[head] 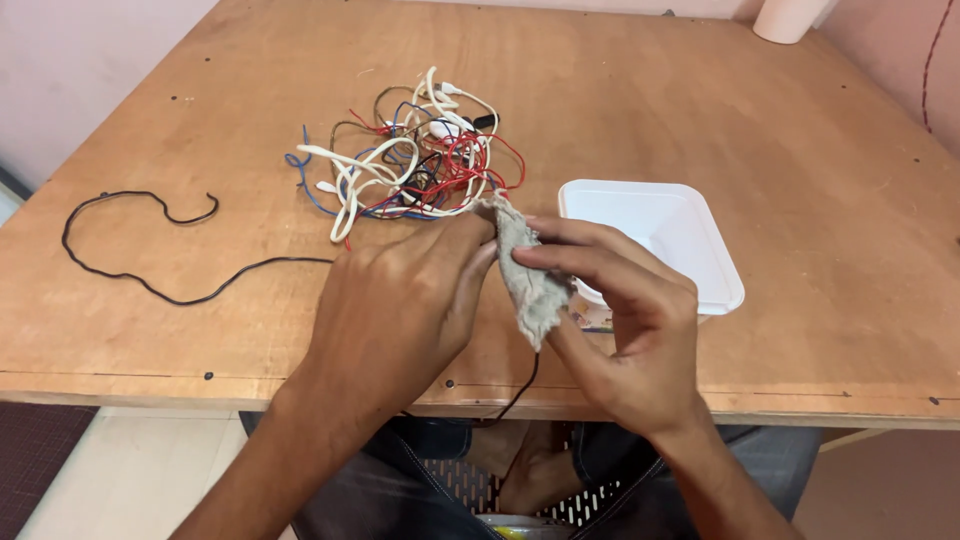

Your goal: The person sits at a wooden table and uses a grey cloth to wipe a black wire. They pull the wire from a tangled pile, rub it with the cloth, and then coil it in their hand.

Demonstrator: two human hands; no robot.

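My left hand point(395, 310) and my right hand point(625, 320) meet over the near edge of a wooden table point(780, 150). Both pinch a small grey rag point(528, 280) held upright between the fingers. A thin black wire point(522, 385) hangs down from under the rag toward my lap. Just beyond my hands lies a tangled heap of white, red, blue and black cables point(415, 160).
A white square tray point(665, 235) sits right of the rag, partly behind my right hand. A single black cable point(140, 270) snakes across the table's left side. A white cylinder point(788, 18) stands at the far right corner. Pink walls border the table.
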